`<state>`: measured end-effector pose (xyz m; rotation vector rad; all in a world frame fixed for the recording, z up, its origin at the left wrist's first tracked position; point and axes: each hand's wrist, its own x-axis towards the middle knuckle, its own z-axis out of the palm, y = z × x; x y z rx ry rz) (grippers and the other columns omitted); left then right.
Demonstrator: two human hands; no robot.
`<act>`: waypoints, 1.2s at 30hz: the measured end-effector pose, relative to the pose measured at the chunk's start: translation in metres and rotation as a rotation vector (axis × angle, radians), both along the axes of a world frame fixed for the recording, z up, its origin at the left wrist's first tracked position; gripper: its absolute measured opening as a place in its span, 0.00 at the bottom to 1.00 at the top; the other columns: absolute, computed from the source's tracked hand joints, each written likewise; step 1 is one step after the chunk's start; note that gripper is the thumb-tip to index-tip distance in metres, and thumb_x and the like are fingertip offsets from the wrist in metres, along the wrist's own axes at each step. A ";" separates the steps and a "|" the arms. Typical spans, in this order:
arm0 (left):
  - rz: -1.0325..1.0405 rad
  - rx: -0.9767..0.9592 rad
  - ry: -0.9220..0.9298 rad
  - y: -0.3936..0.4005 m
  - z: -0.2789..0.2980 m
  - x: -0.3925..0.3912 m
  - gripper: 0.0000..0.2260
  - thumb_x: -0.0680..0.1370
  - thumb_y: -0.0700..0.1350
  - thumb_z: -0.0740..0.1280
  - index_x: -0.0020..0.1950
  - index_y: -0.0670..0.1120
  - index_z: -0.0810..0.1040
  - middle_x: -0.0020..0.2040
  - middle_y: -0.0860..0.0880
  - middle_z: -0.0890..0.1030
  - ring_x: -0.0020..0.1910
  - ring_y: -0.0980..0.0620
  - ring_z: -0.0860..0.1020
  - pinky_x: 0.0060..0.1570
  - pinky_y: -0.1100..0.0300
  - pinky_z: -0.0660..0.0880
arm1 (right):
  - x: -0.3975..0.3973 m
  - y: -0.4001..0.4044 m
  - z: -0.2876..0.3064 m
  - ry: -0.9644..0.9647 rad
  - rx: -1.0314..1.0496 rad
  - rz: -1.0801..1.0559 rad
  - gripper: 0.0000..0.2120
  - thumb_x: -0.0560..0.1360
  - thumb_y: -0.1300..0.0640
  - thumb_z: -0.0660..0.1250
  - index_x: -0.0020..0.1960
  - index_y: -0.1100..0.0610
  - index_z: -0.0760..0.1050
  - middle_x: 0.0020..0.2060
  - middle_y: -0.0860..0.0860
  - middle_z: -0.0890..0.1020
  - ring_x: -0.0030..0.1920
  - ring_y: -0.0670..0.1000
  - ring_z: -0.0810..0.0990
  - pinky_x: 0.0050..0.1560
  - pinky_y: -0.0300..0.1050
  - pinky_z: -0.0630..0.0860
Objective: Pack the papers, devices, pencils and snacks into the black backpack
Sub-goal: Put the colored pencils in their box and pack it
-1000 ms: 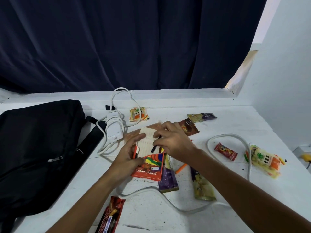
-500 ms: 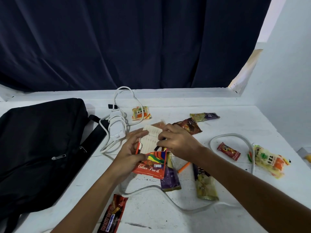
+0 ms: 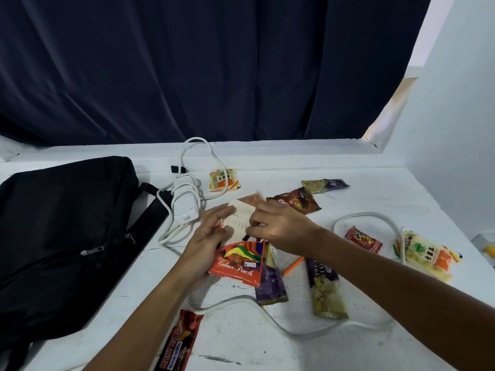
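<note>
Head view: the left hand (image 3: 206, 245) grips the open colour pencil box (image 3: 237, 263) just above the desk (image 3: 334, 352), and the right hand (image 3: 278, 228) pinches pencils at its mouth, the flap raised. Judged step: refilling the box. Next, close the flap and carry it to the zipped black backpack (image 3: 64, 236) on the left

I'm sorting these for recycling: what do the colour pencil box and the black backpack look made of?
The colour pencil box looks like thin printed cardboard: glossy orange print, with a creased open flap. The black backpack looks like matte woven fabric, probably a synthetic: soft folds, and small zipper pulls that seem to be metal.
</note>
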<state>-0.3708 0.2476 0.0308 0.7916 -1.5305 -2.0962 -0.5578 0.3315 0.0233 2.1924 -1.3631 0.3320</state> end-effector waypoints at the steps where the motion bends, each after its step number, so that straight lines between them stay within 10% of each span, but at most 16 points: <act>1: -0.012 0.001 -0.006 0.000 0.000 0.000 0.16 0.80 0.37 0.62 0.64 0.54 0.78 0.68 0.48 0.73 0.46 0.48 0.83 0.32 0.58 0.78 | 0.001 0.000 0.001 -0.012 0.008 0.000 0.07 0.68 0.58 0.75 0.46 0.57 0.83 0.41 0.52 0.82 0.50 0.55 0.79 0.51 0.47 0.68; 15: 0.037 -0.014 0.022 0.001 0.008 -0.001 0.19 0.79 0.32 0.61 0.63 0.51 0.77 0.54 0.40 0.78 0.35 0.47 0.81 0.29 0.60 0.76 | 0.011 0.000 0.011 -0.432 0.110 -0.017 0.09 0.71 0.57 0.70 0.49 0.55 0.84 0.54 0.56 0.79 0.58 0.54 0.71 0.52 0.51 0.70; 20: 0.042 -0.054 0.032 0.003 0.008 -0.002 0.19 0.79 0.30 0.60 0.64 0.50 0.75 0.51 0.48 0.79 0.34 0.50 0.82 0.28 0.59 0.77 | 0.025 0.005 0.014 -0.991 -0.139 -0.369 0.13 0.73 0.62 0.66 0.58 0.60 0.77 0.55 0.54 0.75 0.57 0.52 0.73 0.53 0.39 0.72; 23: 0.057 -0.077 0.058 0.003 0.005 -0.002 0.20 0.79 0.30 0.60 0.64 0.50 0.75 0.55 0.47 0.78 0.34 0.50 0.81 0.29 0.58 0.77 | 0.037 0.007 0.021 -1.520 0.134 -0.538 0.24 0.74 0.61 0.70 0.66 0.56 0.65 0.52 0.49 0.73 0.51 0.47 0.76 0.41 0.32 0.74; 26: 0.064 -0.085 0.081 0.003 0.001 -0.004 0.20 0.79 0.29 0.59 0.64 0.50 0.75 0.54 0.48 0.81 0.37 0.49 0.81 0.32 0.57 0.78 | 0.040 0.004 0.019 -2.000 0.350 -0.414 0.14 0.74 0.64 0.70 0.56 0.57 0.69 0.44 0.47 0.80 0.39 0.44 0.82 0.33 0.35 0.78; 36: 0.077 -0.107 0.058 0.000 -0.009 -0.002 0.21 0.79 0.29 0.59 0.62 0.52 0.76 0.54 0.46 0.80 0.39 0.41 0.79 0.32 0.55 0.76 | 0.025 0.001 0.015 -2.010 0.477 -0.444 0.07 0.75 0.64 0.68 0.52 0.58 0.76 0.40 0.50 0.83 0.35 0.47 0.83 0.31 0.39 0.77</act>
